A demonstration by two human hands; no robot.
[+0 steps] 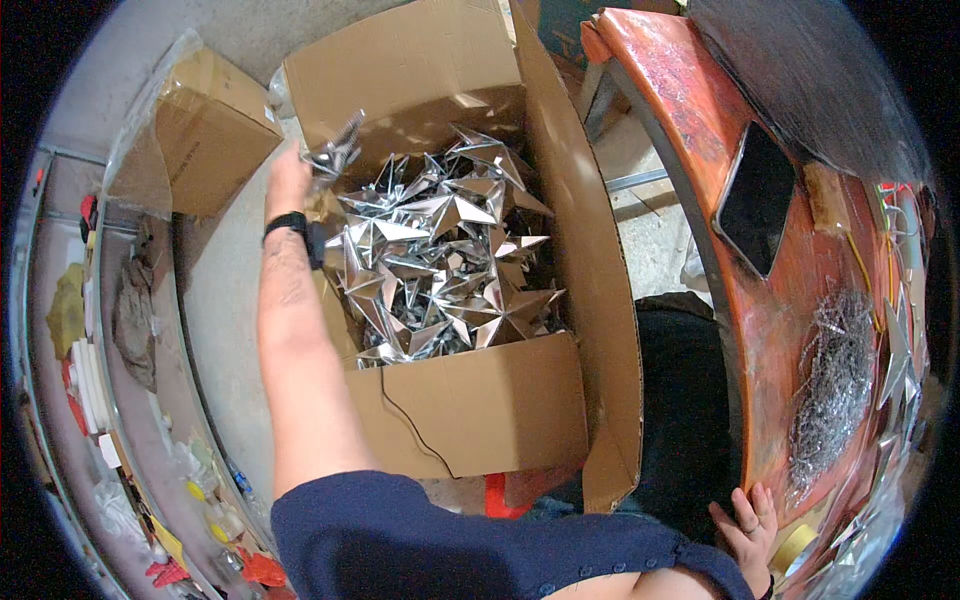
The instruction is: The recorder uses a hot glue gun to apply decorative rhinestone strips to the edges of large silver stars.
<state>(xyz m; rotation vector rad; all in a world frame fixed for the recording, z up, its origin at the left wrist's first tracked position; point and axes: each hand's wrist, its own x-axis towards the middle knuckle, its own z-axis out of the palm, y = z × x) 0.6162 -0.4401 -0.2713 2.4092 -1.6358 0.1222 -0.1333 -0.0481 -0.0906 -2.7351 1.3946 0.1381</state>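
Note:
My left hand (288, 180), with a dark watch on the wrist, is stretched out to the far left side of a large open cardboard box (490, 410). A shiny silver metallic star (338, 152) is in its grip, over the box's left edge; motion blurs the fingers. Inside the box lies a heap of similar pointed silver stars (455, 255), tangled together. Down at the lower right, my right hand (748, 522) rests at the edge of an orange-red worktable (690, 110). Its fingers lie apart and hold nothing.
A closed cardboard carton (210, 130), partly in clear plastic, stands beyond the left hand. On the worktable are a black tablet-like device (757, 200) and a tangle of silvery shreds (832, 390). Shelves with mixed items (95, 390) line the left. A dark cord (415, 425) crosses the box's near flap.

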